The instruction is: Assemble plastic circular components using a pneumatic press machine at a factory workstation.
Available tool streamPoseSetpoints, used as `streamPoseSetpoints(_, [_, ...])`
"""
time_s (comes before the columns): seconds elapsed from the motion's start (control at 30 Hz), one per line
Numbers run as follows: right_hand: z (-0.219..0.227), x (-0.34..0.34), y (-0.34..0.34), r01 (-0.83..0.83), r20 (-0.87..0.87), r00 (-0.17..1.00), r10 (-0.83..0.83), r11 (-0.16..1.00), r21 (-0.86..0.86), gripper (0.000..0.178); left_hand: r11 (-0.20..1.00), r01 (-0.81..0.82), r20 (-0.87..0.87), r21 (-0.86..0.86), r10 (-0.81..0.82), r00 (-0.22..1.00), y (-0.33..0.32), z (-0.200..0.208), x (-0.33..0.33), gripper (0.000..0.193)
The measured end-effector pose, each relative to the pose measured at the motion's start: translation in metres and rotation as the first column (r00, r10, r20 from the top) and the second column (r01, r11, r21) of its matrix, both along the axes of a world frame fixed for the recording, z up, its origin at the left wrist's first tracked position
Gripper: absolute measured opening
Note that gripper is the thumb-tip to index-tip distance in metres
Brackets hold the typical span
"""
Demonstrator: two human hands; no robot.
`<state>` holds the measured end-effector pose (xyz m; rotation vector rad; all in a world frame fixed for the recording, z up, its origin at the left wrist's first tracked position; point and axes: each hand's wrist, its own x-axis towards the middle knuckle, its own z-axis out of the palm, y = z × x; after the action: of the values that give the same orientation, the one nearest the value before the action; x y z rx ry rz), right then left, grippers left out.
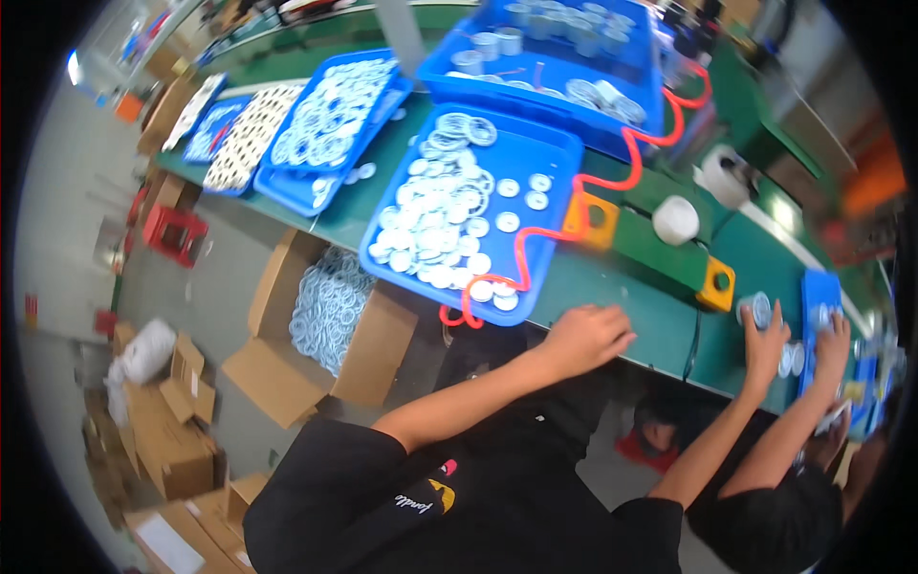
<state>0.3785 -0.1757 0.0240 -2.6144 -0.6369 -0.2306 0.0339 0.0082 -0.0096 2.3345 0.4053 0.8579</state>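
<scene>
My left hand [588, 338] is closed with curled fingers at the near edge of the green table, right of a blue tray [564, 153]; anything inside the fingers is hidden. White round discs [430, 210] and pale rings [466, 126] lie heaped in that tray, with several single discs to the right. Far to the right, my right hand [765, 346] grips a short stack of pale round pieces [755, 308] above the table. A few similar pieces [791, 360] lie beside it, next to a blue tray [815, 292].
A co-worker's hand [832, 349] reaches to the right-hand tray. A red coiled hose [626, 177] crosses the big tray's corner. A green fixture [655, 251] with yellow ends carries a white roll [676, 220]. A blue bin [564, 120] stands behind; a carton of rings [373, 349] sits below left.
</scene>
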Motion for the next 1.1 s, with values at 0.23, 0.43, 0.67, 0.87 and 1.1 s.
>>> streamPoseSetpoints(0.23, [-0.016,0.007,0.007,-0.096,0.021,0.995,0.095,0.995,0.033,0.091,0.998,-0.059,0.008,-0.015,0.059,0.998,0.001,0.006,-0.010,0.021])
streamPoseSetpoints(0.43, [0.027,-0.097,-0.011,-0.184,0.153,0.975,0.161,0.972,0.147,0.075,0.983,0.009,0.041,-0.183,-0.002,0.999,-0.004,0.019,-0.017,0.041])
streamPoseSetpoints(0.67, [0.049,-0.246,0.075,-0.559,-0.149,0.781,0.606,0.785,0.266,0.068,0.994,0.089,0.112,-0.062,-0.082,0.990,0.012,0.014,-0.004,0.082])
streamPoseSetpoints(0.87, [0.053,-0.228,0.077,-0.554,-0.225,0.728,0.647,0.749,0.364,0.051,0.994,-0.027,-0.076,-0.110,0.019,0.997,0.020,0.022,-0.023,0.085])
streamPoseSetpoints(1.1, [0.063,-0.226,0.071,-0.473,-0.086,0.873,0.480,0.876,0.090,0.054,0.935,-0.008,0.034,-0.355,0.022,0.999,0.012,0.025,-0.038,0.090])
